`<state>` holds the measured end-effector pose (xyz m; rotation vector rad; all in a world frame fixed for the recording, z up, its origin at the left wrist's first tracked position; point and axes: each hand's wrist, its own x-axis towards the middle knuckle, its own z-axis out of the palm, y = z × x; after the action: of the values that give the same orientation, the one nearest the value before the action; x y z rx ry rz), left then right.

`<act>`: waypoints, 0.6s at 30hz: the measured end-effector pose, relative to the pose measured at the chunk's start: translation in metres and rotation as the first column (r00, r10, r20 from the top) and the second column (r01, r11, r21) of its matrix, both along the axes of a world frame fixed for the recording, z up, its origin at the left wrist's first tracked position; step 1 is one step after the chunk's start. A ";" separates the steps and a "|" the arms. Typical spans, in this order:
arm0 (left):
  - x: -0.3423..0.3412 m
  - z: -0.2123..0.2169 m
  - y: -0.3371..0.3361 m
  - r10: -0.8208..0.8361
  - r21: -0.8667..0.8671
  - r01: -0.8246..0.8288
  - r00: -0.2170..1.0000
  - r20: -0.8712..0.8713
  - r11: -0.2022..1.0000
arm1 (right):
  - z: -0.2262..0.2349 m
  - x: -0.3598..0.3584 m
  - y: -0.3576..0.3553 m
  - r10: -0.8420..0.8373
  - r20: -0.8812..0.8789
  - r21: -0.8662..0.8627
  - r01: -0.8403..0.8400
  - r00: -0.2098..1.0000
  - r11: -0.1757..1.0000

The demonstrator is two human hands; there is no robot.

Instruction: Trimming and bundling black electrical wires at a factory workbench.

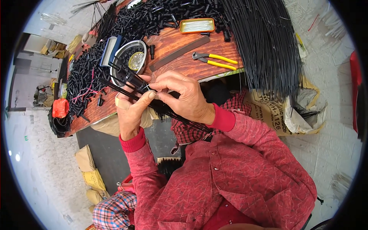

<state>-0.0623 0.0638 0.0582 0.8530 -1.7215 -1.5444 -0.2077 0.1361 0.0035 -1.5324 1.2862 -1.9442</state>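
My left hand [132, 113], a tan bandage strip on one finger, is closed around several thin black rods [165, 112]. The rods stick out to the left of the fingers and also pass below my right hand. A black tube-like part [135, 81] shows at the fingers of my left hand. My right hand [184, 94] pinches at the left thumb's tip. A small pale glint shows between the fingertips, too small to name. Just beyond the hands stands an oval metal tray [145, 57] with a round dish [136, 60] of small silvery pieces in it.
Yellow-handled pliers [216, 60] and a dark flat bar [179, 52] lie on the wooden table [168, 38]. An orange tin [197, 25] holds thin silvery pins. Black tubular parts [86, 65] are heaped left and behind. Long black rods [264, 50] overhang the right edge above a sack [270, 111].
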 end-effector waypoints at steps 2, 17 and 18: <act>-0.001 0.001 0.001 0.014 -0.005 -0.014 1.000 0.005 1.000 | -0.001 0.002 -0.001 -0.006 0.000 -0.002 0.006 1.000 1.000; -0.004 -0.009 -0.001 0.055 -0.086 -0.053 0.998 0.011 0.995 | 0.000 -0.005 0.004 0.124 0.151 0.030 -0.130 0.981 0.991; -0.005 -0.008 -0.001 0.016 -0.086 -0.017 1.000 -0.012 0.996 | 0.001 -0.006 0.005 0.127 0.157 0.031 -0.133 0.980 0.991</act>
<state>-0.0673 0.0630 0.0497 0.8122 -1.7554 -1.4508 -0.2140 0.1408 0.0047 -1.3800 1.1264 -1.9000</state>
